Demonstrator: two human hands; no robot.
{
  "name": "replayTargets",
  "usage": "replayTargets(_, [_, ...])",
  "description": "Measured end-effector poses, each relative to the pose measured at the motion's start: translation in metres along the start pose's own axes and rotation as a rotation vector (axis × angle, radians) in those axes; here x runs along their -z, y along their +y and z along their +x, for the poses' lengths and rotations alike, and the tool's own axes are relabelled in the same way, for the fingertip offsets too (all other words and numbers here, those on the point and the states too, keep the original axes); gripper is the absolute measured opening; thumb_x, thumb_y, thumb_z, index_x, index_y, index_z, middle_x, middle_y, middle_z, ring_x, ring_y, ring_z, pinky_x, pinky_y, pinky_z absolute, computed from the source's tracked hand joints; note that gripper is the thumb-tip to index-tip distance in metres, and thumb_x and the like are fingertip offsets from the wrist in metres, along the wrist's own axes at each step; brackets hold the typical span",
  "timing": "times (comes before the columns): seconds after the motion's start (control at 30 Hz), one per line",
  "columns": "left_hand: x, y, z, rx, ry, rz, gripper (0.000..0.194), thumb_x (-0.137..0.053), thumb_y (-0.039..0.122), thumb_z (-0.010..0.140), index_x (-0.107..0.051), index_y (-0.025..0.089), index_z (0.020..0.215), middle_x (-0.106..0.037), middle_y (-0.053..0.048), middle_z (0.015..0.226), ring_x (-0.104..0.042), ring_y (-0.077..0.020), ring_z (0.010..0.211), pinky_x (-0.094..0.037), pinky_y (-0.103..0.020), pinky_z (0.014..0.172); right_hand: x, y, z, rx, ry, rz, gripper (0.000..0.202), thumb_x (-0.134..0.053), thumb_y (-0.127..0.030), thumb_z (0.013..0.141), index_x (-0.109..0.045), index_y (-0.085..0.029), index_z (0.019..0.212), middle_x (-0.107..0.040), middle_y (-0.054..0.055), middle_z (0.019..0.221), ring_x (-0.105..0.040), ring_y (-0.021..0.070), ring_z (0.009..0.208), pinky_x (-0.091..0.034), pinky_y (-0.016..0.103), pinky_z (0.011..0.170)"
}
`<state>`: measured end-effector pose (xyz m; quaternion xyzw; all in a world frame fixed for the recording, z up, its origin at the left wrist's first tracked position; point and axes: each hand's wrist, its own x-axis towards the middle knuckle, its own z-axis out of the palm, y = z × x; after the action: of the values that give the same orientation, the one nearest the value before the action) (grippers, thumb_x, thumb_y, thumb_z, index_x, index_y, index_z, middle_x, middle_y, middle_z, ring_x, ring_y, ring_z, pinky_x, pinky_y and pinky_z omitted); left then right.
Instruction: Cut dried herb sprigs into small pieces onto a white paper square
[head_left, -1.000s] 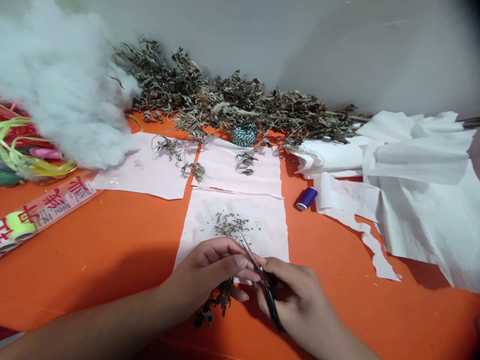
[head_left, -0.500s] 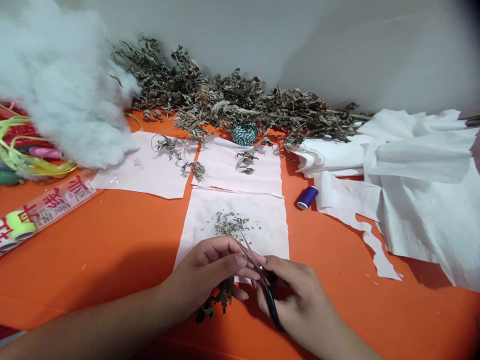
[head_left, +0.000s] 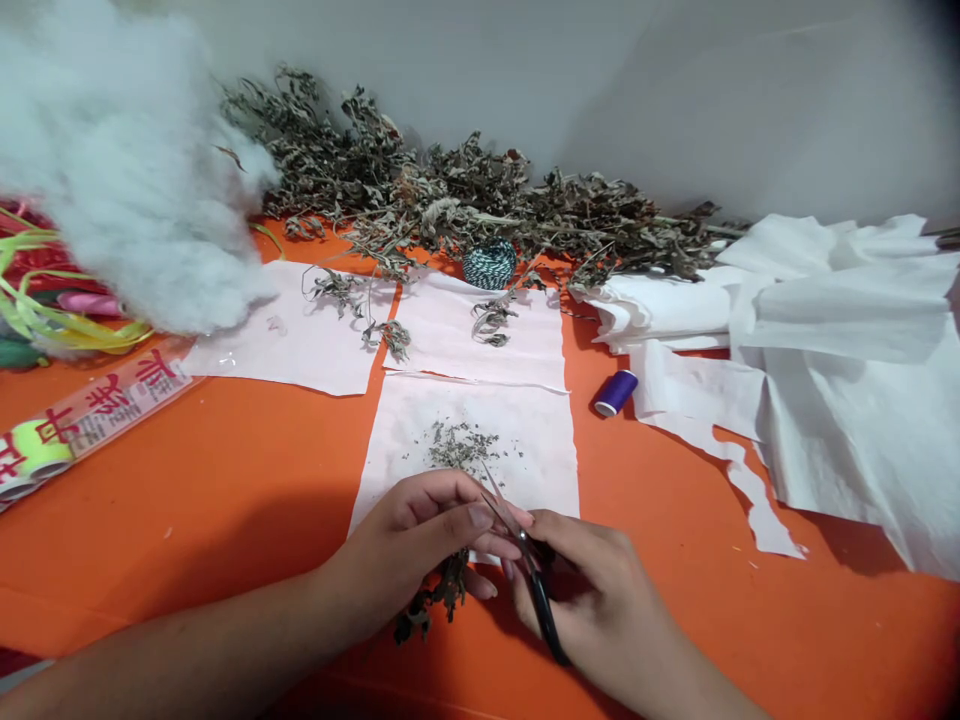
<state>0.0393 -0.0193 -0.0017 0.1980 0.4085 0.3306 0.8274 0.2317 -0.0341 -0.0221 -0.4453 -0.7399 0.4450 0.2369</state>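
Observation:
Black-handled scissors point(head_left: 541, 600) are held in my right hand point(head_left: 600, 590), with slightly parted blades pointing up and to the left. My left hand point(head_left: 427, 545) is closed around a sprig of dried leaves point(head_left: 442, 592), whose dark lower end hangs out beneath the palm. The blades lie against the left fingertips; whatever is between them is hard to see. Just beyond both hands, chopped leaf bits point(head_left: 459, 445) are scattered on a white cloth square point(head_left: 547, 440).
Dried branches point(head_left: 450, 200) line the wall behind a ball of twine point(head_left: 489, 265). White fiber stuffing point(head_left: 150, 190) and a thread package point(head_left: 97, 410) lie left. A purple thread spool point(head_left: 616, 393) and folded white cloth point(head_left: 840, 320) are on the right of the orange table point(head_left: 262, 480).
Almost nothing differs. Both hands and the scissors keep the same place, and the hanging leaves have shifted very slightly.

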Motion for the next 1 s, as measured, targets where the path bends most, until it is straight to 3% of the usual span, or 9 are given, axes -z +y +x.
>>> replayTargets(0.27, [0.0007, -0.0009, -0.0009, 0.001, 0.015, 0.017, 0.017, -0.073, 0.034, 0.082, -0.073, 0.017, 0.083, -0.075, -0.008, 0.102, -0.073, -0.0177, 0.085, -0.057, -0.019, 0.059, -0.0004, 0.0006, -0.0003, 0.014, 0.006, -0.003, 0.014, -0.053, -0.006, 0.077, -0.054, -0.019, 0.078, -0.04, -0.006, 0.062, -0.035, 0.0077, 0.053, -0.031, 0.018, 0.051])
replayTargets(0.43, [0.0002, -0.0002, -0.0003, -0.006, -0.007, 0.041, 0.021, -0.074, 0.036, 0.081, -0.075, 0.016, 0.086, -0.076, -0.008, 0.089, -0.072, -0.0173, 0.082, -0.056, -0.018, 0.058, -0.0007, 0.001, -0.0016, 0.005, -0.003, 0.005, 0.011, -0.055, -0.008, 0.079, -0.056, -0.019, 0.082, -0.043, -0.006, 0.063, -0.036, 0.008, 0.053, -0.032, 0.018, 0.051])
replayTargets(0.6, [0.002, -0.0011, -0.0001, 0.002, 0.0, 0.02, 0.015, -0.072, 0.033, 0.083, -0.075, 0.018, 0.083, -0.075, -0.008, 0.103, -0.073, -0.0178, 0.086, -0.057, -0.019, 0.059, 0.0004, 0.0006, -0.0002, 0.022, 0.008, 0.013, 0.017, -0.053, -0.003, 0.075, -0.051, -0.02, 0.076, -0.039, -0.007, 0.061, -0.034, 0.0069, 0.053, -0.031, 0.017, 0.051])
replayTargets(1.0, [0.0015, -0.0006, -0.0007, -0.006, -0.009, 0.038, 0.017, -0.072, 0.035, 0.083, -0.075, 0.018, 0.085, -0.075, -0.008, 0.097, -0.073, -0.019, 0.088, -0.057, -0.019, 0.059, -0.0005, 0.0024, -0.0013, 0.004, 0.008, 0.026, 0.016, -0.053, -0.004, 0.075, -0.055, -0.019, 0.079, -0.04, -0.007, 0.062, -0.033, 0.0071, 0.052, -0.031, 0.017, 0.049])
